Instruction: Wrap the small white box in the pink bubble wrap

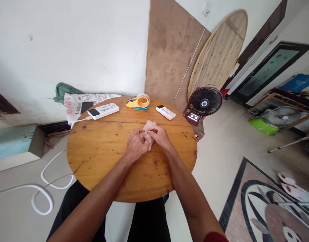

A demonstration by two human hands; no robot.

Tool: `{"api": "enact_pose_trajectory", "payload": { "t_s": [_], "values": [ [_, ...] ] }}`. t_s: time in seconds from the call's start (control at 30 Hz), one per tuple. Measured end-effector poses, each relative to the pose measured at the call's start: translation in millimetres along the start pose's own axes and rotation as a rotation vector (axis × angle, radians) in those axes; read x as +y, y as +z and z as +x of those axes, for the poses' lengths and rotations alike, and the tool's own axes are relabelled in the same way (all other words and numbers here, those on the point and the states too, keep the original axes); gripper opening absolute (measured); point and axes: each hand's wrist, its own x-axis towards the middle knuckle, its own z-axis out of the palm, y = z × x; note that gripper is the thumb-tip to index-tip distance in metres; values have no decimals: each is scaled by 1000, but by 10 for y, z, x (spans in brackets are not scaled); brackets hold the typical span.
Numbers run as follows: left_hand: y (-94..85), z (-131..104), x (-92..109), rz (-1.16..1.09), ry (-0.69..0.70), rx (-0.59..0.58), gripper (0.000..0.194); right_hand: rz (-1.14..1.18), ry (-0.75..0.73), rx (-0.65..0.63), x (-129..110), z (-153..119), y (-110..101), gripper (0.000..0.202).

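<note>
A small, crumpled, thin whitish sheet (149,125) lies over the middle of the round wooden table (99,151), between my two hands. I cannot tell whether it is tissue or thin plastic. My left hand (138,144) is closed, its curled fingers pinching the sheet's left side. From the right, my right hand (159,134) pinches the same sheet between thumb and fingers. The fingertips of both hands are close together and hide part of it. Whether anything lies inside the sheet does not show.
At the table's far side lie a white power bank (105,111) with a cable, a yellow-and-blue tape dispenser (138,102) and a smaller white device (165,112). A dark fan (205,102) stands beyond the right edge. A brown board (169,50) leans on the wall.
</note>
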Motion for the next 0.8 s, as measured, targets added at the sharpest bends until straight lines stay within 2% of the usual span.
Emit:
{"api": "enact_pose_trajectory", "payload": {
  "t_s": [0.13,0.33,0.43,0.5,0.63,0.8],
  "values": [
    [-10,-33,8,-18,-26,3,7,-47,-3,32,40,8,47,15],
    [17,-25,-34,-88,-45,26,17,-133,10,59,55,4,78,14],
    [25,-12,-44,-58,-79,24,12,-168,16,65,49,2,83,14],
    [25,-10,-48,-40,-86,29,3,-188,19,70,43,2,83,15],
    [25,-29,-56,-52,-15,-5,31,-200,34,67,36,1,85,16],
    [41,-55,-71,-1,59,-33,40,-189,31,47,59,9,88,14]
  ]
}}
